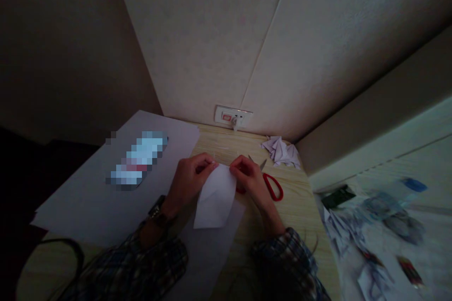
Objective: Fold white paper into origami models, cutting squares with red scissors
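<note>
My left hand (189,178) and my right hand (250,178) both pinch the top edge of a small folded white paper (215,197), held just above the wooden table (303,207). The left fingers grip its upper left corner, the right fingers its upper right corner. A watch sits on my left wrist. Red-handled scissors (273,187) lie on the table directly behind and right of my right hand, partly hidden by it.
A large white sheet (88,197) covers the left of the table, with another sheet under the folded paper. Crumpled folded papers (282,150) lie at the back right corner. A wall socket (233,115) sits behind. Cluttered items (381,225) lie to the right.
</note>
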Available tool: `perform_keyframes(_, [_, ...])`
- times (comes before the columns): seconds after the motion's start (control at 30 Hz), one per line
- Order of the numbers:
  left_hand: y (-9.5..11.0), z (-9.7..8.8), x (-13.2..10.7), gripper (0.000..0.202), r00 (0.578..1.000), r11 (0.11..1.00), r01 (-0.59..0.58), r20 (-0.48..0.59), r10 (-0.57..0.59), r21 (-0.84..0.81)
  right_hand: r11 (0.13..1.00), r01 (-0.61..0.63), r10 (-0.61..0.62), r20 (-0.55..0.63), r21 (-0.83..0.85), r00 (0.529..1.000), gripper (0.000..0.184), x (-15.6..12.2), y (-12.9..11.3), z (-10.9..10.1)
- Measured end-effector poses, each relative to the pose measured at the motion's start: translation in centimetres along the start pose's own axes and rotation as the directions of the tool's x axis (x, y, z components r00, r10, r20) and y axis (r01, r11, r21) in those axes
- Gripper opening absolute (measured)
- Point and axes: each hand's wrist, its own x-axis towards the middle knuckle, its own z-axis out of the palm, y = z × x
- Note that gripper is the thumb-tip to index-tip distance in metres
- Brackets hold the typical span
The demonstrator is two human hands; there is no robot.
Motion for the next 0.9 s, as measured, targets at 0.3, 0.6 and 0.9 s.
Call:
perform_keyframes(0.3, [-0.1, -0.1, 0.3, 0.016, 0.994, 0.993, 0.069, -0.077, -0.077, -0.097, 0.997, 0.009, -0.003, -0.073, 0.077, 0.997, 0.014, 0.5, 0.7, -0.5])
perform_keyframes(0.6, [-0.5, -0.1, 0.5, 0.015, 0.998, 0.999, 0.051, 0.044, -0.05, -0.013, 0.99, -0.068, 0.069, 0.001, 0.123, 0.998, 0.023, 0.2, 0.3, 0.1])
perform_keyframes(0.9, [-1.3, -0.4, 0.8, 0.014, 0.995, 0.997, 0.079, 0.058, -0.079, -0.014, 0.984, -0.117, 0.113, 0.034, 0.138, 0.993, 0.025, -0.1, -0.2, -0.4])
